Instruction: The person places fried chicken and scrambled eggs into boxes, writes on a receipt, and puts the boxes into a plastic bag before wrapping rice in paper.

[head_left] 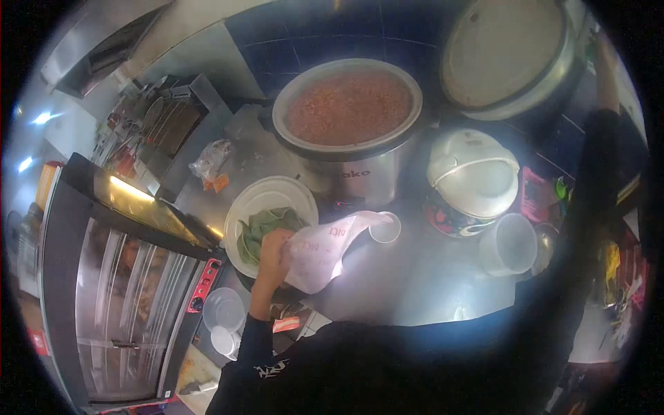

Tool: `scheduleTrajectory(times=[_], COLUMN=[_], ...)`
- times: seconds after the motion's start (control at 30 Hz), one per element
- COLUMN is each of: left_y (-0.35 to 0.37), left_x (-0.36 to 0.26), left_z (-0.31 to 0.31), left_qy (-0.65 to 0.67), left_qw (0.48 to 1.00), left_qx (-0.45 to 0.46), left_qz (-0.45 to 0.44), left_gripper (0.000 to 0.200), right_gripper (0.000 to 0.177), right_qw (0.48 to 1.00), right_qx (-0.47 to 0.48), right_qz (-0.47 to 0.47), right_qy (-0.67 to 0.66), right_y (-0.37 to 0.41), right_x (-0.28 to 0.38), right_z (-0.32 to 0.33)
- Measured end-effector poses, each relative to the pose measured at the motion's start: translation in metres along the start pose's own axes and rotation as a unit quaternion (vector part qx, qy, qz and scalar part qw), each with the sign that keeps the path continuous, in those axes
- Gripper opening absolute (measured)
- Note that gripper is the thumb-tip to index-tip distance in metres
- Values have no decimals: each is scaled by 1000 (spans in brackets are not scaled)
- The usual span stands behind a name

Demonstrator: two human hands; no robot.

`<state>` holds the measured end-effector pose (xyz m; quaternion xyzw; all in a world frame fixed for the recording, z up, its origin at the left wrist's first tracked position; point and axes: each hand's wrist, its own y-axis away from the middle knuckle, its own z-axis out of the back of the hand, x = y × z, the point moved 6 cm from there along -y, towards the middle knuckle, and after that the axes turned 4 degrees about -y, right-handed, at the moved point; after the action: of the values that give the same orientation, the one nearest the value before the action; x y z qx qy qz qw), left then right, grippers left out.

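My left hand point(275, 250) is closed on a sheet of white paper with pink print point(320, 252), which may be a paper bag. The paper spreads to the right from my fingers. Just beside and beneath that hand is a round white bowl or plate point(236, 207) with green leaves point(266, 225) in it. A small white cup point(385, 228) stands at the paper's right tip. My right arm in a dark sleeve point(598, 159) reaches up along the right side, and its hand does not show.
A large steel cooker point(373, 173) full of reddish-brown food stands behind the bowl. To its right are a white-lidded container point(477, 173), a translucent tub point(508, 245) and a big lid point(505, 55). A glass-fronted cabinet point(131, 304) and plastic tubs point(223, 309) are at the left.
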<state>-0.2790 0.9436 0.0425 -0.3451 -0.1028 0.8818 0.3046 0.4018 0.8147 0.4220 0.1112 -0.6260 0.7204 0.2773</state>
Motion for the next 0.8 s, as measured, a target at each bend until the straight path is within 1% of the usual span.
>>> scheduleTrajectory(times=[0.07,0.1,0.17,0.2,0.23,0.3,0.33,0.37,0.4,0.43,0.47,0.5,0.53,0.57,0.6,0.63,0.67,0.7,0.8], left_y=[-10,-16,-32,-40,-49,-68,-75,-81,-84,-85,-87,-90,-90,-90,-91,-93,-92,-92,-93], left_x=[-3,-2,-8,-12,-14,-17,-15,-11,-9,-11,-12,-12,-7,-5,-3,-4,-8,-8,-7], left_z=[3,3,1,-1,-4,-13,-21,-31,-39,-45,-51,-55,-63,-68,-70,-70,-67,-65,-66], left_qy=[19,30,29,27,8,-31,-34,-38,-41,-40,-38,-37,-26,-10,5,15,24,33,17], left_qw=[999,999,998,996,995,993,993,994,994,995,995,995,994,994,993,993,992,991,987], left_qx=[26,37,12,-1,-3,-6,-9,-14,-20,-3,13,27,43,45,46,54,66,80,47], left_qz=[8,12,-53,-84,-96,-117,-111,-105,-100,-94,-89,-84,-93,-99,-104,-106,-106,-106,-153], left_gripper=[17,18,20,21,20,17,15,13,11,10,9,7,10,12,13,14,15,16,16], right_gripper=[90,92,38,25,24,27,27,31,33,35,43,43,44,45,43,37,32,32,36], right_qw=[998,995,985,977,964,917,916,882,869,849,860,871,879,864,867,856,841,836,811], right_qx=[-33,-32,21,49,111,237,328,416,455,509,502,486,467,483,474,495,522,534,577], right_qz=[52,86,148,179,179,174,102,84,124,84,33,64,93,135,141,99,127,109,72], right_qy=[-33,-50,-88,-107,-163,-270,-208,-204,-147,-112,-88,-42,5,50,65,111,71,68,63], right_y=[17,36,78,90,98,133,135,192,224,248,272,285,298,308,315,320,330,333,348], right_x=[54,96,177,198,204,201,172,219,244,237,232,221,211,193,191,186,196,201,214], right_z=[33,50,73,78,65,7,-63,-88,-115,-158,-183,-215,-246,-281,-294,-312,-317,-323,-315])
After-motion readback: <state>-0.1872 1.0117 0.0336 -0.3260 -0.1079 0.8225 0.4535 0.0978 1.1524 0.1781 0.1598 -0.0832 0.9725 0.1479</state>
